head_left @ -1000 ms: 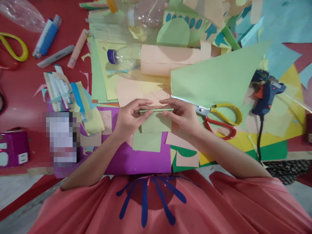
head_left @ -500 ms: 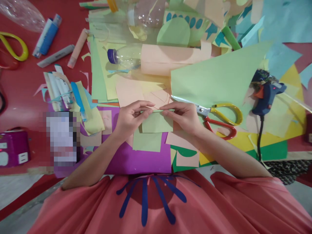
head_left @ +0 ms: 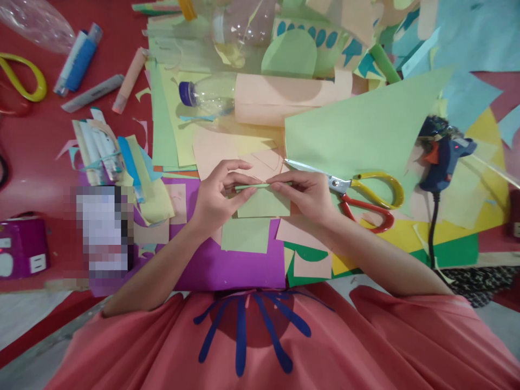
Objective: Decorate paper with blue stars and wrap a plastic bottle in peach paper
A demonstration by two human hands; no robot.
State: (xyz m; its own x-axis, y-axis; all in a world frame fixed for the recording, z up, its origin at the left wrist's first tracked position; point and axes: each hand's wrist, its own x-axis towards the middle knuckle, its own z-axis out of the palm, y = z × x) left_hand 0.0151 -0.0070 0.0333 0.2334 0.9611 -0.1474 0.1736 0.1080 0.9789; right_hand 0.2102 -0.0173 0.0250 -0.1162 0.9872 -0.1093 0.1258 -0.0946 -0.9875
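Both hands pinch a small piece of light green paper [head_left: 264, 205] along its far edge, which is rolled into a thin tube. My left hand [head_left: 221, 195] grips the tube's left end between thumb and fingers, with the index finger lifted off it. My right hand [head_left: 306, 192] pinches the right end between thumb and index finger. The rest of the sheet hangs toward me, over another light green paper piece [head_left: 245, 236]. Scissors [head_left: 341, 187] with yellow and red handles lie open just beside my right hand.
A plastic bottle [head_left: 211, 95] wrapped in pink paper lies beyond the hands. A blue glue gun [head_left: 444, 157] with its cable rests at the right. Several markers [head_left: 99, 146] and a blurred-out phone [head_left: 103, 230] are at the left. Purple paper [head_left: 195, 265] lies underneath.
The left index finger has lifted away from the rolled edge, and more of the tube's left end shows. The paper's near edge has drawn slightly toward the roll.
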